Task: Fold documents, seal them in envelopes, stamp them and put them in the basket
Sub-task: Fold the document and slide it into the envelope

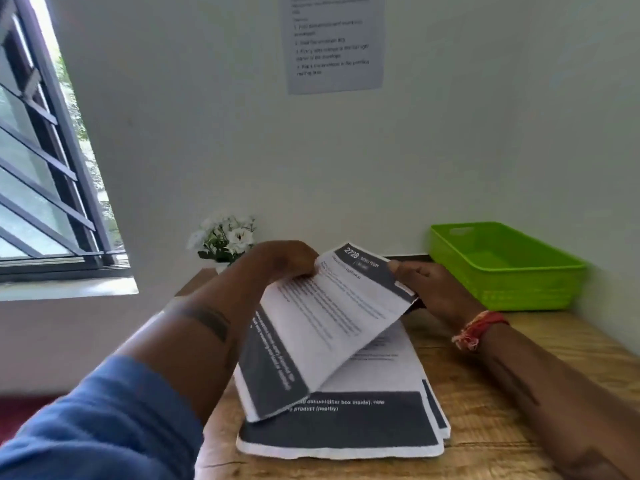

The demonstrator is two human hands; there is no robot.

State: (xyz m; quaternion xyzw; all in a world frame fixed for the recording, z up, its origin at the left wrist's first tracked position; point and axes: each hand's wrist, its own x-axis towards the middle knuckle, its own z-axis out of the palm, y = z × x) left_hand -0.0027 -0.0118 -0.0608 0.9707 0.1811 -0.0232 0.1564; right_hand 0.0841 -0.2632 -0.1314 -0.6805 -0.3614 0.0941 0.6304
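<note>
A printed document (322, 327) with dark bands at its ends is lifted off the table, tilted and curved. My left hand (284, 259) pinches its far left corner. My right hand (429, 289) grips its far right corner. Under it a stack of similar printed documents (346, 424) lies flat on the wooden table (502, 393). A bright green plastic basket (505, 265) stands at the back right against the wall, and nothing shows inside it. No envelopes or stamps are in view.
A small pot of white flowers (225, 239) stands at the table's back left, behind my left hand. A printed instruction sheet (334, 39) hangs on the wall above. A barred window (41, 161) is at the left. Walls close the table's back and right.
</note>
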